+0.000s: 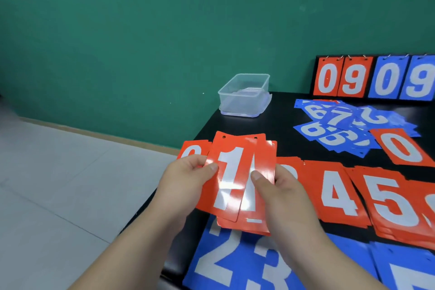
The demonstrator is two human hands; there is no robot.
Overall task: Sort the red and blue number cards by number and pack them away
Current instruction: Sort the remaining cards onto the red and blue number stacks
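Note:
Both hands hold a fanned stack of red "1" cards [237,172] above the table's left end. My left hand [186,183] pinches the stack's left edge with the thumb on top. My right hand [280,190] pinches its right side, thumb on the card face. A red "0" card [191,149] shows behind my left hand. Red piles lie in a row to the right: one half hidden [290,172], a "4" pile [336,193] and a "5" pile [395,205]. Blue "2" and "3" cards [237,263] lie along the near edge.
A clear plastic box [244,94] stands at the black table's [270,125] far left corner. A loose heap of blue cards [348,125] and a single red "0" card [402,146] lie at the back right. A flip scoreboard [374,77] reading 09 09 stands behind them.

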